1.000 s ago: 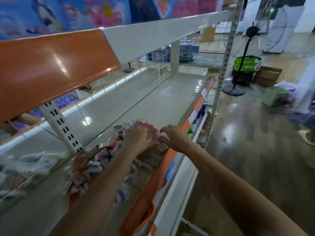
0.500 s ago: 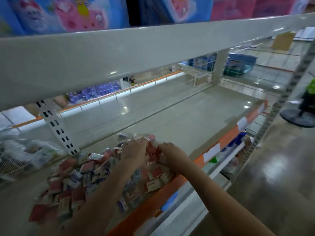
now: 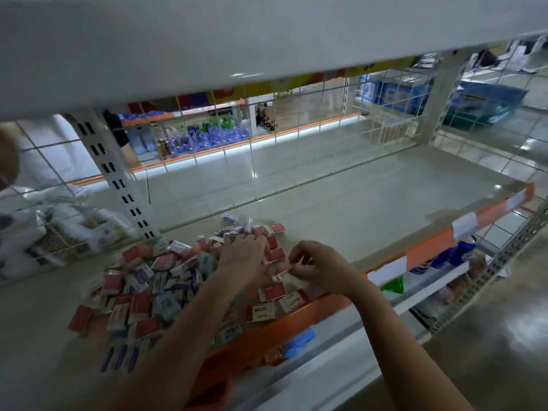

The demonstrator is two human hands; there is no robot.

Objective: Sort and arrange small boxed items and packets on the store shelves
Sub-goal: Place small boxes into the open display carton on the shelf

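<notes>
Red, white, purple small boxes heaped, jumbled.

We have only one view, worn on the head and looking forward and down into a store shelf. It sits close: the underside of the shelf above fills the whole top of the frame, and both forearms run in from the bottom edge toward the centre. The wide lens bends the straight shelf edges. The pile of small boxes lies left of centre, near us. Through the wire back panel we look across to another aisle in the upper middle. The floor shows at lower right.
</notes>
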